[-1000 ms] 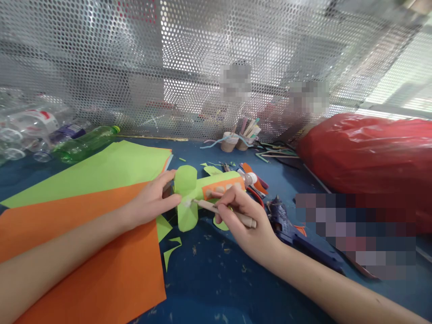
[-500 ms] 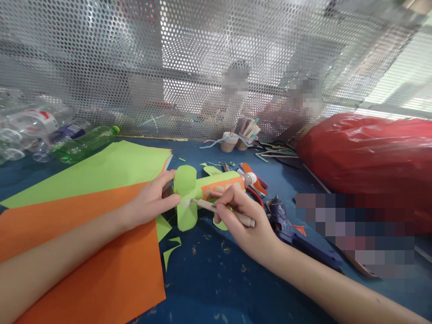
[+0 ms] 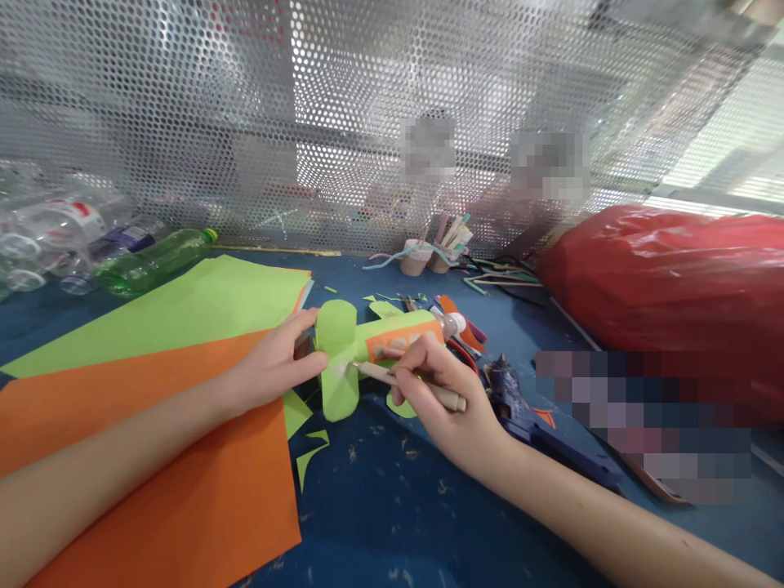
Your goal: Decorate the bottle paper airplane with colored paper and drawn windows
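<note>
A plastic bottle (image 3: pixel 401 333) wrapped in green and orange paper lies on its side, its white cap pointing right. Green paper pieces stick out from its body, and a larger rounded green piece (image 3: pixel 340 400) stands across its left end. My left hand (image 3: pixel 285 355) grips that left end, thumb on the near side and fingers behind, partly hidden. Between the thumb and fingers of my right hand (image 3: pixel 444 388) is a pale marker (image 3: pixel 380 374). Its tip is at the right edge of the rounded piece; whether it touches I cannot tell.
Green sheets (image 3: pixel 226 294) and orange sheets (image 3: pixel 202 490) lie under my left arm, beside paper scraps (image 3: pixel 312 457). A blue glue gun (image 3: pixel 532 425) rests right of my right hand. Behind are plastic bottles (image 3: pixel 153 265), cups of markers (image 3: pixel 416 257) and a red bag (image 3: pixel 674 286).
The marker and my right hand have shifted very slightly to the right. My left hand and the bottle stay nearly still.
</note>
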{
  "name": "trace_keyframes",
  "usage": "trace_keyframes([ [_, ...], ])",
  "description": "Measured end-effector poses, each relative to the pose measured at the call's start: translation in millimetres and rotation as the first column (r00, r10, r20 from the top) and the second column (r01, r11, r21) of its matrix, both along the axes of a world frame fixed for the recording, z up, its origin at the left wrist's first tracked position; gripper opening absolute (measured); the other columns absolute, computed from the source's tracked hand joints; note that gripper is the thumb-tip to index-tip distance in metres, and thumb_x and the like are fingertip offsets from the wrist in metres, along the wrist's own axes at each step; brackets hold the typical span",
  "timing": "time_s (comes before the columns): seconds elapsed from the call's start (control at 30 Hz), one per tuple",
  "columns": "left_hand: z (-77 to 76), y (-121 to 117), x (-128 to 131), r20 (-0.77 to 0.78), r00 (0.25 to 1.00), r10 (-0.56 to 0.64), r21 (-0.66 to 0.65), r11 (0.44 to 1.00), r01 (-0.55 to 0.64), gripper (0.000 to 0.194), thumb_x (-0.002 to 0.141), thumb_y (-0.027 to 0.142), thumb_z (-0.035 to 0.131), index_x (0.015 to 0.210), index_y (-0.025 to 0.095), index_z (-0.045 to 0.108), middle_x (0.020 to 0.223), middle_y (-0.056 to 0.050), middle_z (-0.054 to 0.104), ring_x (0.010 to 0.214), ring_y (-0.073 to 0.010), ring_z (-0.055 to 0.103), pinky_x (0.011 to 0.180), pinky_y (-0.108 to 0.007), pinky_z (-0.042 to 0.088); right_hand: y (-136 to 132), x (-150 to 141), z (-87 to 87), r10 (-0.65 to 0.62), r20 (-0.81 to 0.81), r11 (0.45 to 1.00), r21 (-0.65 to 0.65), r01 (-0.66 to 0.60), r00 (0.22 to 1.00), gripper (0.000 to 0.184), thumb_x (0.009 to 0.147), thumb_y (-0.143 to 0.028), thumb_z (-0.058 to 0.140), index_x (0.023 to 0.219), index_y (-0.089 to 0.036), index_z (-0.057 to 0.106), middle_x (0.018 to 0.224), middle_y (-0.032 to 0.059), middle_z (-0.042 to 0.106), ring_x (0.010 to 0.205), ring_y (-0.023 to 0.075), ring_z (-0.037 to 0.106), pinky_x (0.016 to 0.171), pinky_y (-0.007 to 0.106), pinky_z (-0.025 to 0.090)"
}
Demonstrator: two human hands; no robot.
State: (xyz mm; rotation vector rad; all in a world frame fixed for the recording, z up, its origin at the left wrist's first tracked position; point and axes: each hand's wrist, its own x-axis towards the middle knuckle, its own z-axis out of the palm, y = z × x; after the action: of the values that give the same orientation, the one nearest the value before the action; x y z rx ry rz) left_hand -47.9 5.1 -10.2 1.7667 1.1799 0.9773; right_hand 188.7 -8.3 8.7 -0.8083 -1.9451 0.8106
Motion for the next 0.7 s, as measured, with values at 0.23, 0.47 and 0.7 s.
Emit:
trace_keyframes([
  [0.23, -0.2, 0.2, 0.4, -0.006, 1.000, 0.002, 0.005, 1.000, -0.002, 0.035, 0.084, 0.034, 0.056, 0.118, 0.023, 0.054, 0.121, -0.008, 0.066, 0.113, -0.0293, 0.062, 0.097, -0.045, 0.049, -0.1, -0.1, -0.7, -0.001, -0.009, 1.000, 0.001, 0.001, 1.000, 0.016, 0.090, -0.018, 0.049, 0.075, -0.023, 0.049, 0.064, -0.0020, 0.055, 0.073, 0.0144, 0.059, 0.075, 0.031, 0.052],
  [0.47, 1.0, 0.2, 0.4, -0.015, 1.000, 0.010, 0.013, 1.000, -0.010, 0.037, 0.083, 0.035, 0.057, 0.118, 0.022, 0.054, 0.120, -0.008, 0.066, 0.112, -0.0302, 0.062, 0.096, -0.046, 0.050, 0.5, 0.4, -2.0, 0.000, -0.007, 1.000, 0.006, 0.000, 1.000, 0.017, 0.091, -0.017, 0.049, 0.075, -0.022, 0.048, 0.064, -0.0027, 0.055, 0.063, 0.0121, 0.051, 0.073, 0.030, 0.050],
  [0.7, -0.5, 0.0, 0.3, 0.001, 1.000, 0.002, 0.014, 1.000, -0.002, 0.036, 0.083, 0.033, 0.056, 0.117, 0.022, 0.054, 0.120, -0.008, 0.065, 0.112, -0.0291, 0.062, 0.097, -0.045, 0.049, -0.5, 0.2, -0.9, 0.018, 0.003, 1.000, 0.023, -0.018, 1.000, 0.016, 0.092, -0.018, 0.048, 0.076, -0.022, 0.049, 0.064, -0.0033, 0.055, 0.063, 0.0119, 0.052, 0.080, 0.035, 0.053],
])
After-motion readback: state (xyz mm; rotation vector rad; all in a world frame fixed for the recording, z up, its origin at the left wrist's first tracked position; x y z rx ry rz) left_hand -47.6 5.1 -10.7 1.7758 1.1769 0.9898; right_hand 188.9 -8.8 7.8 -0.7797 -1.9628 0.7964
